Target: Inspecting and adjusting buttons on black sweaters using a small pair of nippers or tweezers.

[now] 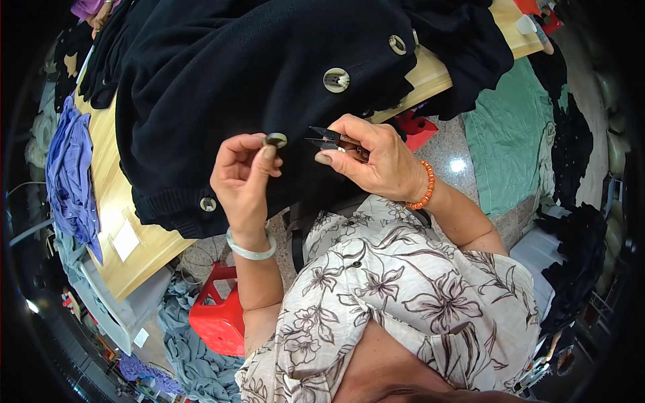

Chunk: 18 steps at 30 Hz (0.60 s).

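Observation:
A black knit garment [201, 101] spreads over the table in front of me, with large brown-and-cream buttons on it, one of them a button [336, 80] near its middle right. My left hand [245, 174] is closed, pinching another button [275, 140] between thumb and fingers above the cloth. Just right of it, my right hand [376, 151] grips small thread snips [327, 138]. Their dark blades are parted and point left toward the pinched button, not touching it. Any thread between them is too fine to make out.
The wooden table [151, 258] carries a purple garment [70, 168] and a small white paper [125, 240] at left. A red plastic stool [218, 316] stands below it, beside heaped grey-green cloth [185, 336]. Green fabric [507, 134] lies at right. A white cup [526, 25] stands far right.

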{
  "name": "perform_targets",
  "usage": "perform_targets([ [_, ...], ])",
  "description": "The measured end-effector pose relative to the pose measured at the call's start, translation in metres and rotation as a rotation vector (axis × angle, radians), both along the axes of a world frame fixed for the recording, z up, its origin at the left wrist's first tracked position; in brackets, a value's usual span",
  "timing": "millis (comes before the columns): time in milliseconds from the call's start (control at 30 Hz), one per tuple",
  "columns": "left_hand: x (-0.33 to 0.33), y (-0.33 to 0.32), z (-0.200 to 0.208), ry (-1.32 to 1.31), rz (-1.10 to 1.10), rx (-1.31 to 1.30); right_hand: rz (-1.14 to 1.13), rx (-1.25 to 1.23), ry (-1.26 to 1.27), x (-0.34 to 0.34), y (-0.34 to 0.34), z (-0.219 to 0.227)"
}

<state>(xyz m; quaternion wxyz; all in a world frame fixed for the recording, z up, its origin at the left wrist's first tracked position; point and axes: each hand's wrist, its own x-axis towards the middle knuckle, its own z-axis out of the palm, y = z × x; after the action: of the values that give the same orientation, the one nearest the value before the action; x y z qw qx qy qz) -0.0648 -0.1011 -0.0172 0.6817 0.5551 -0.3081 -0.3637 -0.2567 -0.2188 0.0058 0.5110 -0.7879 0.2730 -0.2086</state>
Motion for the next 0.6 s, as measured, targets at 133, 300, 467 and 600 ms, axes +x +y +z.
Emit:
perform_targets([
  [133,0.018,-0.002,0.007,0.333,-0.109,-0.032,-0.005,-0.062,-0.148,0.007,0.003,0.005],
  [300,0.025,-0.002,0.010,0.447,-0.183,-0.032,-0.035,-0.138,-0.313,0.029,0.003,-0.002],
  [467,0.027,0.000,0.009,0.452,-0.221,-0.011,-0.044,-0.192,-0.240,0.044,0.003,-0.003],
  [600,0.026,-0.001,0.009,0.365,-0.247,0.024,-0.024,-0.231,-0.200,0.047,0.001,-0.006],
])
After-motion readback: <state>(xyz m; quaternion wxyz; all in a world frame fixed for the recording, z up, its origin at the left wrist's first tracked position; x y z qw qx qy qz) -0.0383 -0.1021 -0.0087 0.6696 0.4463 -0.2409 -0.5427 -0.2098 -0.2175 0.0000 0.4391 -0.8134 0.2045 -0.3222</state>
